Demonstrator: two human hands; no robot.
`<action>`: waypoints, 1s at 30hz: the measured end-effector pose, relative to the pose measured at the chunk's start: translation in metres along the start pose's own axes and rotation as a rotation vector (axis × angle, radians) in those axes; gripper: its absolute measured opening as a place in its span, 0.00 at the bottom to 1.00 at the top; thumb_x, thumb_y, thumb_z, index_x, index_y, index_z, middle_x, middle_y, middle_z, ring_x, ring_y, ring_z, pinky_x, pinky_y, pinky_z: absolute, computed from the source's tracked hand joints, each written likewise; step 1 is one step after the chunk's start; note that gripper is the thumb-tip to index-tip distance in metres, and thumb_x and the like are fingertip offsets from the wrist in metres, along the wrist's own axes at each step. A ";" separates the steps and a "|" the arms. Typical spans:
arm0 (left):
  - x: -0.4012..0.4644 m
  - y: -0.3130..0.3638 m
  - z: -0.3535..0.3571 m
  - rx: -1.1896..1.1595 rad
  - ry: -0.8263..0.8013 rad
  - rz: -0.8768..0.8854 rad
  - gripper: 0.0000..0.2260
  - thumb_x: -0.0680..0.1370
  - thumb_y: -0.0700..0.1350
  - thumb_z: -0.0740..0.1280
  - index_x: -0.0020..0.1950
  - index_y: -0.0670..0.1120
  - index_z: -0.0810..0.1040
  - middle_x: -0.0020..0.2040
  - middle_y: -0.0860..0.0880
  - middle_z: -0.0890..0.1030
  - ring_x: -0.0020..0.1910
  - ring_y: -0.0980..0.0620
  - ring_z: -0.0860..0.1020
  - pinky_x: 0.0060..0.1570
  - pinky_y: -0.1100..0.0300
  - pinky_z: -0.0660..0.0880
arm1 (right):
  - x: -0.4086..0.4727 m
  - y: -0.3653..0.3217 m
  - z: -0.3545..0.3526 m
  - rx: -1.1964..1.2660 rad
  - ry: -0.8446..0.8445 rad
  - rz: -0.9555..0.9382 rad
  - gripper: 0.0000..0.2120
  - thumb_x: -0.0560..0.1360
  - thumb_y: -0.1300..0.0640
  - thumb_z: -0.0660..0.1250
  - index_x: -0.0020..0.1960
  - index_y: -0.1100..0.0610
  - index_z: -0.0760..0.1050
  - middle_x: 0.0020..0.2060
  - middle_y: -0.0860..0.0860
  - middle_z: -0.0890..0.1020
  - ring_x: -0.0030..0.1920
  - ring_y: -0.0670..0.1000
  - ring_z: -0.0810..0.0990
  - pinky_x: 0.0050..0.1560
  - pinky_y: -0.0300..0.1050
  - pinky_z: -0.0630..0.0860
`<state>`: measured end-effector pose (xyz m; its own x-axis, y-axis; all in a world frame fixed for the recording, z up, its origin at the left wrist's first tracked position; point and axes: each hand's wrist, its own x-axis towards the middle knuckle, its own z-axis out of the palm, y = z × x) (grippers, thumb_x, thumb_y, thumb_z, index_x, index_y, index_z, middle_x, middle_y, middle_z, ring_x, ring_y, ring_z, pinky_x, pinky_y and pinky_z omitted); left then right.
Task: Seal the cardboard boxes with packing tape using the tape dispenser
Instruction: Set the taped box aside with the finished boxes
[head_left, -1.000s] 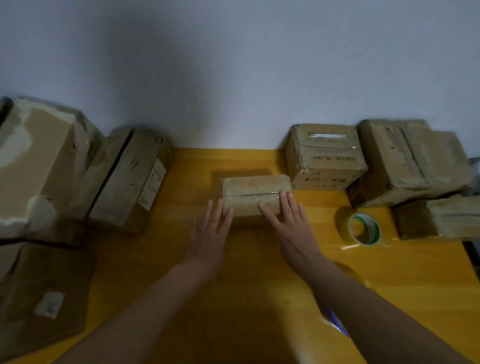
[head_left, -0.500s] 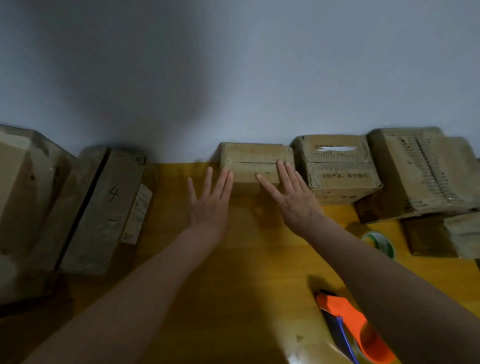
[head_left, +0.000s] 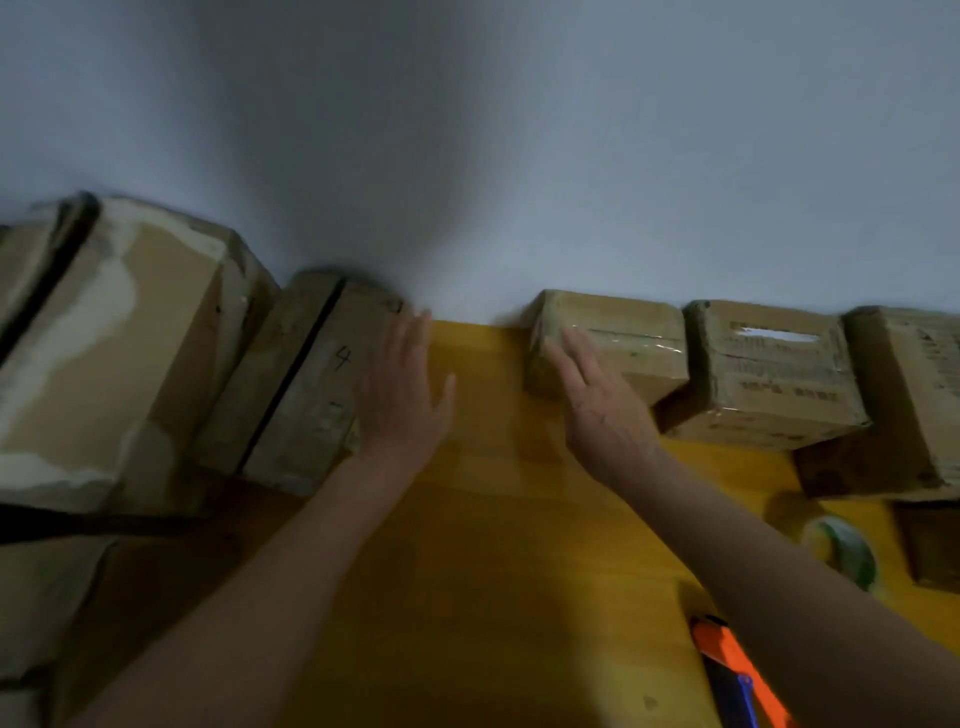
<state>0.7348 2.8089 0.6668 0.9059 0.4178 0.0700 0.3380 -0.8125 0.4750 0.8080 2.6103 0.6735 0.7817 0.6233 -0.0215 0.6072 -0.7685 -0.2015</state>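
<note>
A small taped cardboard box (head_left: 631, 340) stands against the wall at the back of the yellow table (head_left: 488, 545). My right hand (head_left: 597, 405) lies flat with straight fingers on the box's front left corner. My left hand (head_left: 402, 395) hovers open beside a box marked "4" (head_left: 306, 384), fingers straight, holding nothing. The orange tape dispenser (head_left: 737, 675) lies at the lower right, partly hidden by my right forearm. A roll of tape (head_left: 844, 551) rests on the table to the right.
Large cardboard boxes (head_left: 119, 353) crowd the left side. More taped boxes (head_left: 763, 374) line the wall on the right, with another (head_left: 914, 400) at the far right edge. The grey wall (head_left: 467, 156) closes off the back.
The small box has been pushed back against the wall beside the right-hand boxes. My left hand has come off it and moved left toward the box marked "4". The view has shifted.
</note>
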 end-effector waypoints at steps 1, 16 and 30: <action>-0.004 -0.020 -0.013 0.004 0.068 -0.109 0.31 0.80 0.49 0.62 0.79 0.45 0.53 0.79 0.46 0.53 0.78 0.46 0.50 0.76 0.46 0.50 | 0.004 -0.024 0.005 0.110 -0.034 -0.024 0.35 0.76 0.68 0.62 0.78 0.54 0.51 0.78 0.53 0.50 0.77 0.53 0.53 0.72 0.49 0.64; -0.027 -0.121 -0.047 0.075 -0.276 -0.623 0.31 0.76 0.64 0.63 0.76 0.61 0.57 0.73 0.41 0.56 0.70 0.37 0.59 0.68 0.42 0.61 | 0.029 -0.175 0.080 0.814 -0.596 0.110 0.34 0.81 0.53 0.60 0.78 0.52 0.43 0.78 0.52 0.50 0.77 0.56 0.52 0.74 0.56 0.58; -0.214 0.007 0.009 -0.123 -0.524 -0.477 0.51 0.73 0.63 0.69 0.77 0.54 0.32 0.70 0.44 0.60 0.63 0.45 0.69 0.53 0.55 0.69 | -0.139 -0.063 0.048 0.550 -0.473 0.233 0.32 0.79 0.56 0.65 0.77 0.43 0.53 0.71 0.53 0.63 0.69 0.55 0.66 0.66 0.48 0.67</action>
<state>0.5456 2.7101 0.6467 0.6808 0.4406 -0.5852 0.7241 -0.5253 0.4469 0.6542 2.5791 0.6426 0.6618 0.5443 -0.5154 0.1789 -0.7824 -0.5966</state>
